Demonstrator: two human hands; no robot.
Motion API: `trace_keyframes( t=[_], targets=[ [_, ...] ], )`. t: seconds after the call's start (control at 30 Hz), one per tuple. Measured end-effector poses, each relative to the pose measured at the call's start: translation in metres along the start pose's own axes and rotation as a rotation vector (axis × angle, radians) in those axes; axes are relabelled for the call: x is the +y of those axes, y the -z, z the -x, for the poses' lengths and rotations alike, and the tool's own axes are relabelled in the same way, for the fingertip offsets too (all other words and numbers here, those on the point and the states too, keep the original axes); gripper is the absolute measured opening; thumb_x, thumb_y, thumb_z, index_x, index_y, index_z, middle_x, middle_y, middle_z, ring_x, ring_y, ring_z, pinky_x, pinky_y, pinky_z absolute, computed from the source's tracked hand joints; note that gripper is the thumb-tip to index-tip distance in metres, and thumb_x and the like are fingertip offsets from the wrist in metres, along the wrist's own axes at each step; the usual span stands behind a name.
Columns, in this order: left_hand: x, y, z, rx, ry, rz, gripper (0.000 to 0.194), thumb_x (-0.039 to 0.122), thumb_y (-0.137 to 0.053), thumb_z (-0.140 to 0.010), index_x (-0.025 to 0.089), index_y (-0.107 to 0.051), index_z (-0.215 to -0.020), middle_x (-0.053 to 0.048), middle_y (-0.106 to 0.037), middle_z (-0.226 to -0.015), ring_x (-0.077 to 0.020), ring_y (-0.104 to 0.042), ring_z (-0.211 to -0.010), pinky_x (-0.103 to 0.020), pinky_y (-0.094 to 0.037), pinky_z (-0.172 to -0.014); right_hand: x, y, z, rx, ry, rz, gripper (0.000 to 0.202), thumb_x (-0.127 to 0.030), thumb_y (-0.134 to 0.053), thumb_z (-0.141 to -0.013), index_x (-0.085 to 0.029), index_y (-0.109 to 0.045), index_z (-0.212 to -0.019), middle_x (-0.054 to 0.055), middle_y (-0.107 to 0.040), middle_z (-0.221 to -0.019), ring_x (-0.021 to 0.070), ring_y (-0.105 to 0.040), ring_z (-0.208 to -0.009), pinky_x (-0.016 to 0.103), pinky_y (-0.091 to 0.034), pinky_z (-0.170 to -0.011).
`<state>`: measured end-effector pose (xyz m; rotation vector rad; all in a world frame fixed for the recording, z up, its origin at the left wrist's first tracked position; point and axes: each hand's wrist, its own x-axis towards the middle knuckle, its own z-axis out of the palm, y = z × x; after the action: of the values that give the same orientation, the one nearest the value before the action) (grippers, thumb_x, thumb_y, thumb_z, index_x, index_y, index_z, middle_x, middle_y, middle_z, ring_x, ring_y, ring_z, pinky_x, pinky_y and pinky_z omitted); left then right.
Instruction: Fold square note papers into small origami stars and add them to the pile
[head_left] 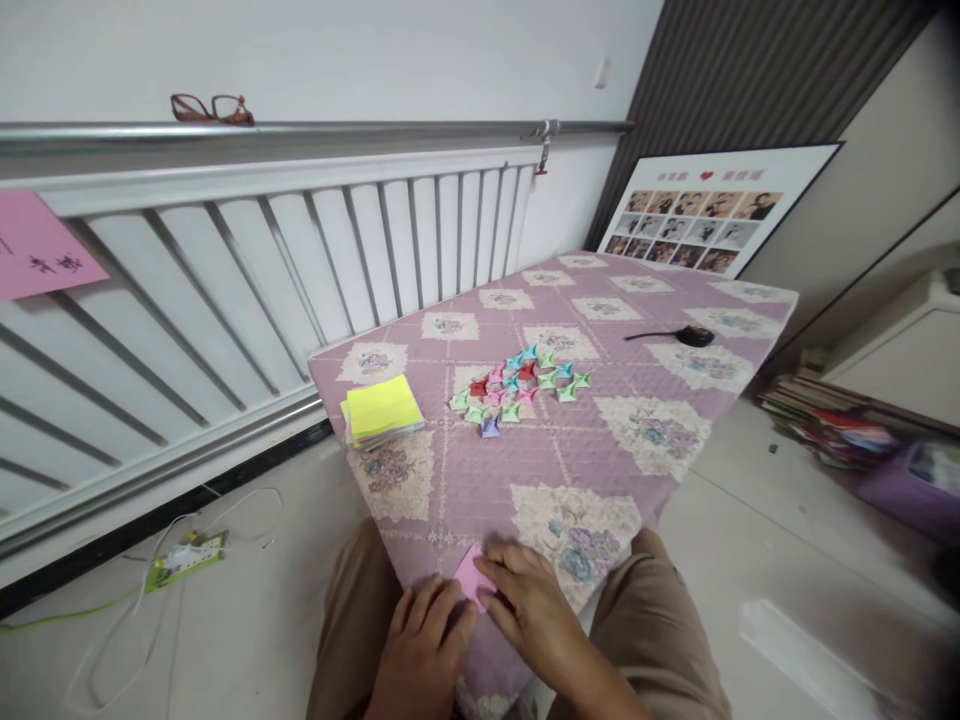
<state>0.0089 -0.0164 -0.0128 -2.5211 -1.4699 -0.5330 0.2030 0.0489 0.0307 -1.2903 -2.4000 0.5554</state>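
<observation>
A table (555, 455) under a purple floral cloth bears a yellow-topped paper stack (385, 408) on the left, small folded papers (511, 384) in many colors near the middle, a black object (694, 336) with a thin tail farther right, and a pink paper (472, 578) at the near corner.

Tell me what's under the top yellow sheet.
Under the yellow sheet: a stack of paper, pale edges showing on its near side. Faces of the lower layers are covered.

A red heart (706, 176) marks the photo board (796, 182) (characters (741, 174), also on pink sign (46, 238), illegible).
</observation>
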Motion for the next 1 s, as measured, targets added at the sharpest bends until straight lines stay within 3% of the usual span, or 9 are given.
trace_keyframes(
  t=[0.13, 0.3, 0.43, 0.73, 1.0],
  targets=[
    [0.001, 0.005, -0.009, -0.150, 0.123, 0.090, 0.040, 0.019, -0.048, -0.088, 0.025, -0.054, -0.127, -0.003, -0.063, -0.119, -0.0214, -0.051, -0.109, -0.034, -0.036, -0.092, 0.003, 0.006, 0.003, -0.072, -0.003, -0.069, 0.048, -0.023, -0.068, -0.073, -0.026, -0.059, -0.120, 0.006, -0.060, -0.116, 0.0242, -0.052, -0.109, 0.038, -0.039, -0.093],
    [0.000, 0.015, -0.034, -0.277, 0.278, 0.215, 0.034, 0.023, -0.052, -0.088, 0.027, -0.058, -0.120, -0.002, -0.063, -0.108, -0.0208, -0.053, -0.099, -0.037, -0.039, -0.091, 0.005, 0.001, 0.003, -0.060, -0.027, -0.070, 0.047, -0.019, -0.067, -0.072, -0.025, -0.060, -0.118, 0.005, -0.061, -0.115, 0.0231, -0.052, -0.109, 0.038, -0.038, -0.095],
    [-0.006, 0.017, -0.046, -0.292, 0.305, 0.304, 0.025, 0.024, -0.055, -0.087, 0.029, -0.064, -0.110, -0.001, -0.062, -0.101, -0.0193, -0.052, -0.094, -0.036, -0.041, -0.087, 0.004, 0.000, 0.004, -0.028, -0.022, -0.068, 0.041, -0.019, -0.065, -0.075, -0.027, -0.062, -0.116, 0.004, -0.062, -0.113, 0.0219, -0.053, -0.107, 0.037, -0.039, -0.094],
    [-0.010, 0.012, -0.049, -0.193, 0.328, 0.399, 0.019, 0.017, -0.054, -0.085, 0.026, -0.069, -0.092, -0.001, -0.063, -0.091, -0.0181, -0.053, -0.086, -0.035, -0.039, -0.081, 0.004, -0.001, 0.004, 0.038, -0.002, -0.082, 0.023, -0.024, -0.057, -0.087, -0.027, -0.063, -0.109, 0.004, -0.063, -0.108, 0.0210, -0.056, -0.102, 0.037, -0.041, -0.089],
    [-0.013, 0.014, -0.059, -0.253, 0.386, 0.389, 0.014, 0.019, -0.054, -0.087, 0.020, -0.066, -0.080, -0.001, -0.062, -0.085, -0.0177, -0.054, -0.084, -0.033, -0.040, -0.078, 0.005, -0.013, 0.002, 0.122, -0.062, 0.025, 0.005, -0.020, -0.058, -0.086, -0.023, -0.061, -0.089, 0.003, -0.062, -0.098, 0.0208, -0.056, -0.092, 0.036, -0.041, -0.082]
  ],
)
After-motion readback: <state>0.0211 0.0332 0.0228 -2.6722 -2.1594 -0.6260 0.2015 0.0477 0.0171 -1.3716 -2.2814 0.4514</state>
